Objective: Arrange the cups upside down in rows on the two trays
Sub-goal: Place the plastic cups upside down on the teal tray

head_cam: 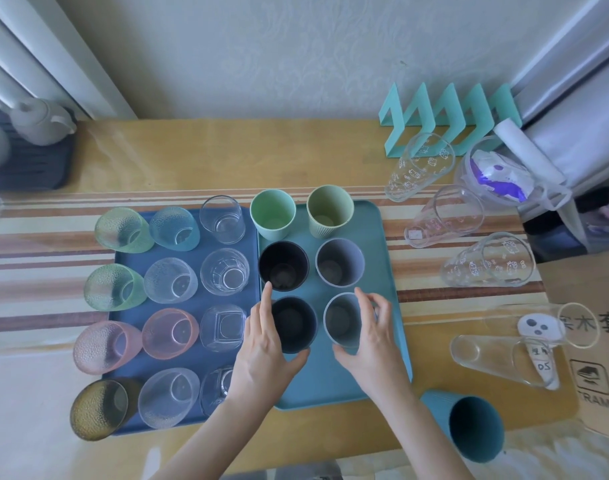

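Note:
A dark blue tray [192, 370] on the left carries several glass cups in rows, clear and tinted, mouths facing up. Beside it a teal tray [382, 271] bears two green cups [272, 216] at the back, then a dark cup [284, 265] and a grey cup [339, 263]. My left hand [261, 351] wraps a dark navy cup [294, 323] in the third row. My right hand [372, 337] grips a grey-blue cup [343, 320] next to it. Both cups stand on the tray, mouths up.
Three clear printed cups [488, 261] lie on their sides right of the trays, with two tall clear cups [504, 355] nearer me. A teal cup [469, 424] lies at the front edge. A cardboard box [594, 344], a teal rack [448, 116] and a bagged container [497, 174] crowd the right.

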Demonstrator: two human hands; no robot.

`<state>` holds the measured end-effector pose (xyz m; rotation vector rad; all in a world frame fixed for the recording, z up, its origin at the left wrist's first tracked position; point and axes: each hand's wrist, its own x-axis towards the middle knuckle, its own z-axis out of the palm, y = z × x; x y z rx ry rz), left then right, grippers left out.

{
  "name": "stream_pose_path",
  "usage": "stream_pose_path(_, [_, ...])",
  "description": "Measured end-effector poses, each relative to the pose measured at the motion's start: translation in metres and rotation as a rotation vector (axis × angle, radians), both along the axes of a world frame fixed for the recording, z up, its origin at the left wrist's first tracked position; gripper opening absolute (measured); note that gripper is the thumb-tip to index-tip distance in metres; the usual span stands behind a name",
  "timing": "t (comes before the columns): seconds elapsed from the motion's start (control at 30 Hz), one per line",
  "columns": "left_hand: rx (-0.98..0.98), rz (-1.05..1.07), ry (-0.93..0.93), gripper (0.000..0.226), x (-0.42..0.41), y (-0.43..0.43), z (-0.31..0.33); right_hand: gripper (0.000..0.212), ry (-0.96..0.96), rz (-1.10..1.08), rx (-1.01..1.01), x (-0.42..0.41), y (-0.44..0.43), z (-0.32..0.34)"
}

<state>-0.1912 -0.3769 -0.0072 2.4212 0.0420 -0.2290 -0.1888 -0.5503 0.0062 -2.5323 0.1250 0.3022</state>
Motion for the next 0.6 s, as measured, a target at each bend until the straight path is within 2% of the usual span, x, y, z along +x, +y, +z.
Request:
stream_pose_path(0.37, [-0.002,-0.001,0.009,0.113,-0.002,-0.001,0.001,0.087,-0.009,-0.008,-0.027,0.001,0.001,-0.001])
stream_pose_path(0.53, [-0.07,0.006,0.077,0.121,-0.002,0.0,0.004,0.108,-0.014,-0.012,0.057,-0.003,0.003,0.001])
stream_pose_path(0.6, [-0.035,-0.005,0.057,0.127,-0.005,0.003,0.008,0.11,-0.051,-0.007,0.071,-0.008,0.003,0.009])
